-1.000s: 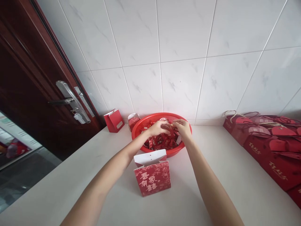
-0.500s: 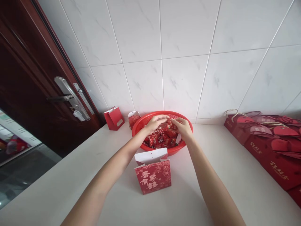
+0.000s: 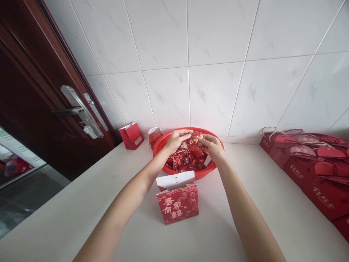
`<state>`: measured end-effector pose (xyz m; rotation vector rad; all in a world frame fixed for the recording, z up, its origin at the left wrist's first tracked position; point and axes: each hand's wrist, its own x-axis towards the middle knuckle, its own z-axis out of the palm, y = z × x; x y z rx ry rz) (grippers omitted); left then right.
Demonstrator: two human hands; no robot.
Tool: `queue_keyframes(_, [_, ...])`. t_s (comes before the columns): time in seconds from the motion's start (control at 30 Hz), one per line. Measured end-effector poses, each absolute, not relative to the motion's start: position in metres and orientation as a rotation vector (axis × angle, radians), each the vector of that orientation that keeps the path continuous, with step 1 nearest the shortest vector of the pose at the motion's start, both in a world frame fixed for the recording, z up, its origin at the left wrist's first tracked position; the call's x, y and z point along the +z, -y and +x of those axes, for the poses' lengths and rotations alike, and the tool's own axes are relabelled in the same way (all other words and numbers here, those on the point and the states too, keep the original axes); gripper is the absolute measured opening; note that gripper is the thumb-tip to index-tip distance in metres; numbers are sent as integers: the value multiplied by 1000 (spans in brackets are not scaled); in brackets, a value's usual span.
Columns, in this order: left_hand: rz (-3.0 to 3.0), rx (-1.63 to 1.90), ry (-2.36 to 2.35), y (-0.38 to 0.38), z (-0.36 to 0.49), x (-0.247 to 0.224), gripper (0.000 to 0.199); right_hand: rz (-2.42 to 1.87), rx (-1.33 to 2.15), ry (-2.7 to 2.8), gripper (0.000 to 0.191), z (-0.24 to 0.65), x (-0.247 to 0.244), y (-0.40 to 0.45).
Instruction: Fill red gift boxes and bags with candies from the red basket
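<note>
A red plastic basket (image 3: pixel 220 158) holds many wrapped candies (image 3: pixel 188 160), mostly red with gold or white print. Over its far part, my left hand (image 3: pixel 177 141) pinches at the left end of a red-and-gold wrapped candy (image 3: pixel 195 139), fingertips together. The other end lies between the thumb and fingers of my right hand (image 3: pixel 212 146). Whether this is one wrapper or two touching is hard to make out. In front of the basket, between my forearms, stands a red printed paper gift box (image 3: pixel 178 205) with its top open and a white inner flap raised.
A small red paper box (image 3: pixel 132 136) and another red box (image 3: pixel 155 137) stand by the wall, left of the basket. Rows of red gift bags (image 3: pixel 308 171) with rope handles line the right side. A dark door (image 3: pixel 40 72) with a metal handle stands at left, beside the white table (image 3: pixel 109 189).
My left hand has shifted slightly left and its fingers have curled in. The red-and-gold candy now shows more clearly between both hands. The gift box has stayed put.
</note>
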<state>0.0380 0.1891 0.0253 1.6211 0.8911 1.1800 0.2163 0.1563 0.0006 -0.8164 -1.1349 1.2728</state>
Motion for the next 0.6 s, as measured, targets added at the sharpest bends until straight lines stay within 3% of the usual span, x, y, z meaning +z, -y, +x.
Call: queue_keyframes(0.6, [1607,1162,-894,-188,38,25,41,-812,1251,1171,43,214,5,-149])
